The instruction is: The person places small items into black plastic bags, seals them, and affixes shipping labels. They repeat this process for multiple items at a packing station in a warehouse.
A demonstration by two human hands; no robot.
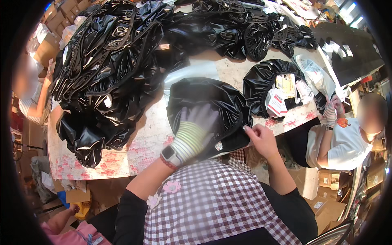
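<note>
A glossy black cover with a gathered elastic edge (200,90) lies before me near the table's front edge. My left hand (194,131), in a striped knit glove and blurred, rests on it with the fingers spread. At its right corner my bare right hand (261,139) pinches the cover's edge between thumb and fingers. A small white label (218,146) shows on the black material by the near edge. Just behind the cover lies a sheet of clear plastic film (196,72), partly hidden underneath.
Black covers are heaped on the table (147,131) in a tall left pile (107,61) and along the back (214,30). Another cover (257,79) at right holds printed cards (277,102). A co-worker (340,144) handles a clear bag (315,75); another person (33,101) is at left.
</note>
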